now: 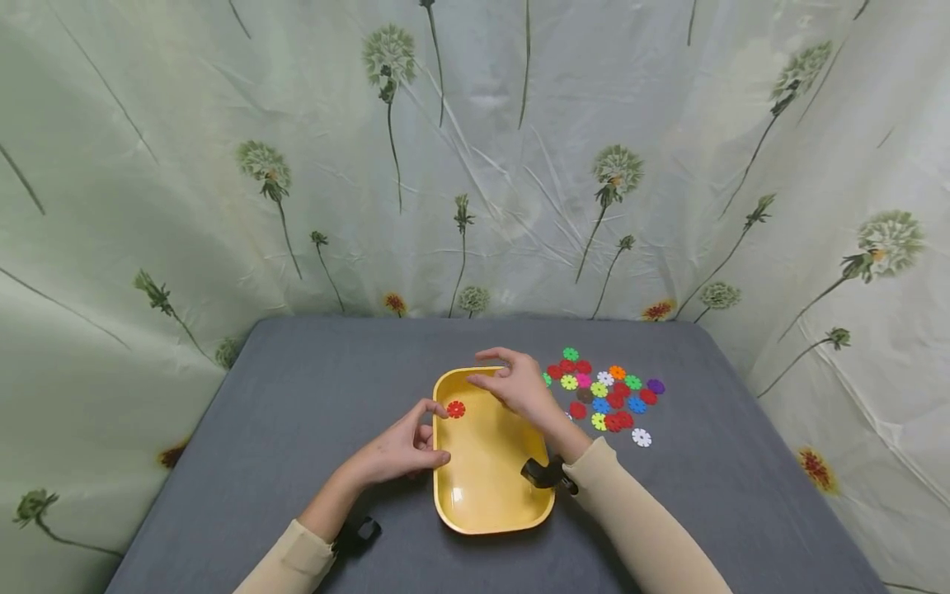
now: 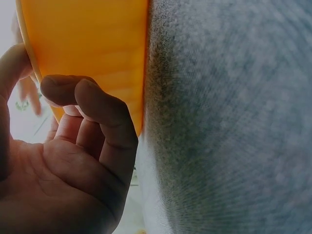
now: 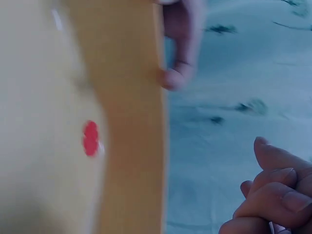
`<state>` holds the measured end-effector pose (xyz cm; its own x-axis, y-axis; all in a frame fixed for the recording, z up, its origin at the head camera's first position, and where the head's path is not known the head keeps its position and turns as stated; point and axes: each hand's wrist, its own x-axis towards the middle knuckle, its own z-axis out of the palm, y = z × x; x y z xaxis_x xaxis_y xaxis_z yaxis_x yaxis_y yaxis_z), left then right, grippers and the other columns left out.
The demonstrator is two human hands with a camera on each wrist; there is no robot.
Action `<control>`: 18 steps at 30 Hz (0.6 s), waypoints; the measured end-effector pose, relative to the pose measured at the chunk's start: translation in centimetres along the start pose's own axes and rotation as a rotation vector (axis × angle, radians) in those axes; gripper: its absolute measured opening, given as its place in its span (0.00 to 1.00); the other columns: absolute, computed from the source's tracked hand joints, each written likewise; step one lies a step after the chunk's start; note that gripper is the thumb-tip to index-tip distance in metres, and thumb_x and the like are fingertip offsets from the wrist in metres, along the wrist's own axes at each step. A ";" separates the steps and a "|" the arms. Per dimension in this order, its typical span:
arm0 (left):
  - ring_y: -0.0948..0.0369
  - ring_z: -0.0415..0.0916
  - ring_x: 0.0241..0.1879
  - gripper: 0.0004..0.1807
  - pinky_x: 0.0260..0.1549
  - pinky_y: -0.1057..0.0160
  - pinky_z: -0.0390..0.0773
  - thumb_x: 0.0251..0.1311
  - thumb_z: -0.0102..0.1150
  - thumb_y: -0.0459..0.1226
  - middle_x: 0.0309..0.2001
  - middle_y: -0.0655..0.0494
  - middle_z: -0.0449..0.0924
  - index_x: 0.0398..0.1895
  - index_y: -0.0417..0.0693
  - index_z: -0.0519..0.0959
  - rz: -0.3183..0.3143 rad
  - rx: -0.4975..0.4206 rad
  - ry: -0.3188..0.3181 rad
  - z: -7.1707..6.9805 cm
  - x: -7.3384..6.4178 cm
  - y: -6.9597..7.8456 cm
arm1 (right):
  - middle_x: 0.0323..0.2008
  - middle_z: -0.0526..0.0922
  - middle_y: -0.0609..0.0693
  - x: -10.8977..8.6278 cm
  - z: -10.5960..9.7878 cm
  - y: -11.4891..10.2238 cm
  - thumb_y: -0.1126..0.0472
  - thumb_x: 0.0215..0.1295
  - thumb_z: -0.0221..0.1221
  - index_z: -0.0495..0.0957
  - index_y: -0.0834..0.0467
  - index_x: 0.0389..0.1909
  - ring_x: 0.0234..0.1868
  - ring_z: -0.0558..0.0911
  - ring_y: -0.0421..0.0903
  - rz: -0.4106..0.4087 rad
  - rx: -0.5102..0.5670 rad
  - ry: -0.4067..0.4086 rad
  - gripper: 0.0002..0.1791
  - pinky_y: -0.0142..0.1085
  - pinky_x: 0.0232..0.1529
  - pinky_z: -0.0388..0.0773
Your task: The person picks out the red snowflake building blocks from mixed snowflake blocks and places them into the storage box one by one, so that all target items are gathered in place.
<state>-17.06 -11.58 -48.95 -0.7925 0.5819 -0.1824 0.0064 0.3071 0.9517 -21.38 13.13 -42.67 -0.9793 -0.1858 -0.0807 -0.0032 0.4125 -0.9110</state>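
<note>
A yellow tray (image 1: 493,487) lies on the cloth with one red snowflake disc (image 1: 456,409) inside, near its left wall. The same red disc (image 3: 90,138) looks blurred in the right wrist view. My left hand (image 1: 404,445) grips the tray's left side, thumb and index finger over the rim, the other fingers curled at the outer wall (image 2: 97,44). Over the tray's far right part hovers my right hand (image 1: 519,386), its thumb and index finger apart. Nothing shows between them. A small striped bit by its fingers in the right wrist view is unclear.
Right of the tray, many-coloured snowflake discs (image 1: 616,398) lie scattered, a white disc (image 1: 641,438) nearest the front. A grey cloth (image 1: 334,371) covers the table. Dandelion-print curtains (image 1: 519,165) hang behind and at the sides.
</note>
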 end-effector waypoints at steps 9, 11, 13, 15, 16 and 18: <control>0.63 0.68 0.20 0.36 0.22 0.66 0.71 0.66 0.69 0.39 0.28 0.55 0.74 0.69 0.42 0.59 0.001 0.015 0.011 -0.3 -0.2 0.0 | 0.13 0.66 0.42 -2.8 -7.2 2.9 0.54 0.72 0.69 0.74 0.50 0.72 0.11 0.60 0.41 -0.101 0.213 0.047 0.30 0.32 0.16 0.60; 0.63 0.68 0.20 0.36 0.22 0.66 0.71 0.65 0.70 0.39 0.28 0.56 0.74 0.69 0.42 0.59 -0.001 0.015 0.010 -0.3 -0.3 0.0 | 0.13 0.66 0.42 -3.2 -8.6 4.0 0.56 0.72 0.68 0.72 0.50 0.74 0.12 0.59 0.40 -0.109 0.231 0.057 0.31 0.32 0.16 0.60; 0.64 0.68 0.20 0.37 0.23 0.67 0.71 0.65 0.70 0.40 0.29 0.56 0.75 0.69 0.42 0.59 -0.003 0.011 0.005 -0.3 -0.3 -0.1 | 0.13 0.66 0.41 -3.6 -9.8 5.3 0.58 0.73 0.68 0.70 0.52 0.75 0.12 0.59 0.39 -0.107 0.239 0.064 0.32 0.31 0.16 0.60; 0.64 0.68 0.20 0.37 0.23 0.67 0.72 0.65 0.70 0.39 0.29 0.55 0.75 0.69 0.42 0.58 -0.002 0.002 -0.001 -0.3 -0.3 -0.1 | 0.13 0.66 0.40 -4.0 -11.0 6.5 0.58 0.73 0.67 0.68 0.52 0.76 0.12 0.59 0.38 -0.090 0.230 0.079 0.34 0.31 0.15 0.60; 0.64 0.68 0.20 0.37 0.23 0.67 0.71 0.66 0.69 0.39 0.29 0.55 0.75 0.69 0.42 0.58 -0.002 -0.002 -0.003 -0.2 -0.3 -0.1 | 0.13 0.66 0.40 -4.2 -11.5 7.2 0.58 0.74 0.66 0.67 0.53 0.77 0.12 0.59 0.37 -0.083 0.223 0.086 0.34 0.30 0.15 0.60; 0.64 0.68 0.20 0.36 0.23 0.67 0.72 0.66 0.69 0.38 0.29 0.54 0.75 0.69 0.42 0.58 0.002 -0.002 -0.003 -0.2 -0.3 -0.1 | 0.13 0.66 0.40 -4.5 -12.4 8.4 0.57 0.75 0.65 0.64 0.54 0.78 0.11 0.59 0.37 -0.058 0.220 0.093 0.35 0.31 0.14 0.60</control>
<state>-16.95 -11.90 -48.98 -0.7906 0.5850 -0.1808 0.0074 0.3044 0.9525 -19.51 28.53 -44.96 -0.9933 -0.1158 0.0025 -0.0255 0.1972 -0.9800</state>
